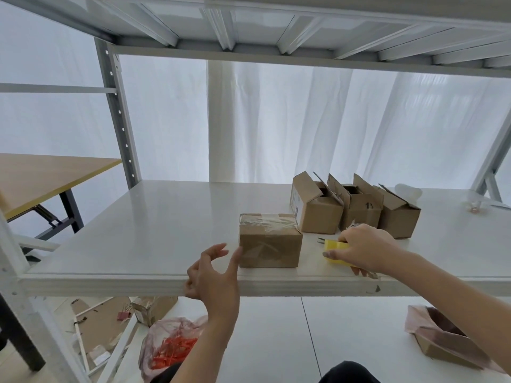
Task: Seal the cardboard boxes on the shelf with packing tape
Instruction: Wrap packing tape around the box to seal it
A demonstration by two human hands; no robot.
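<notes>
Cardboard box point(269, 244) taped, left hand point(213, 280) relaxed, right hand point(365, 250) grips yellow dispenser point(336, 246), 3 boxes point(362, 214) open

White curtains point(276, 120), wooden table point(41, 178)

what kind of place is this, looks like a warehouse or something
Probably a small packing or storage area: a white metal shelving rack holds a taped brown cardboard box and three open brown cardboard boxes, and the right hand grips a yellow plastic tape dispenser.
</notes>
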